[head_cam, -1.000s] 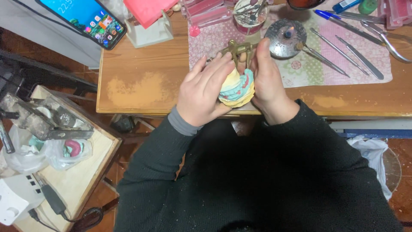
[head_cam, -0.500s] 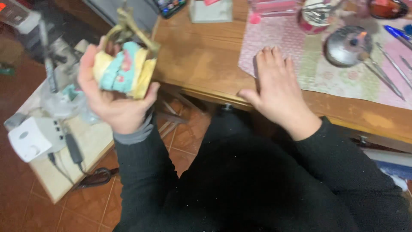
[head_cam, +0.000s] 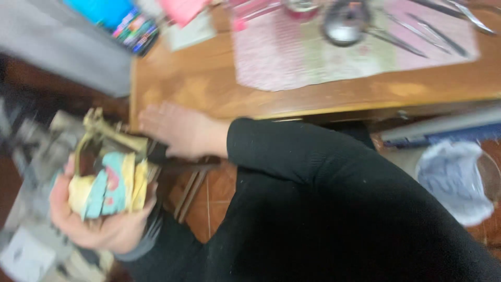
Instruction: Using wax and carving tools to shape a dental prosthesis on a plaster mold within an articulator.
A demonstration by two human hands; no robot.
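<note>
Frame's pretty motion-blurred, so take the details loosely. Closest to the camera, the left hand [head_cam: 99, 219] is cupped palm-up with fingers wrapped around a dental cast model [head_cam: 107, 183], held low and off the left end of the wooden desk [head_cam: 198, 89], over a cluttered side table [head_cam: 31, 245]. I'd say this is a carry or inspect step: the piece is off the desk and the grip just needs to stay snug and level so nothing slips.

The model looks like pale yellow plaster with teal and a bit of pink, clamped in a brass-coloured hinged frame [head_cam: 112, 136] sticking up above the fingers.

Further out, the right hand [head_cam: 180, 130] lies flat, fingers spread and holding nothing, at the desk's near left corner. Beyond that a pink patterned mat [head_cam: 292, 57] with metal tools [head_cam: 417, 36] sits toward the far edge.
</note>
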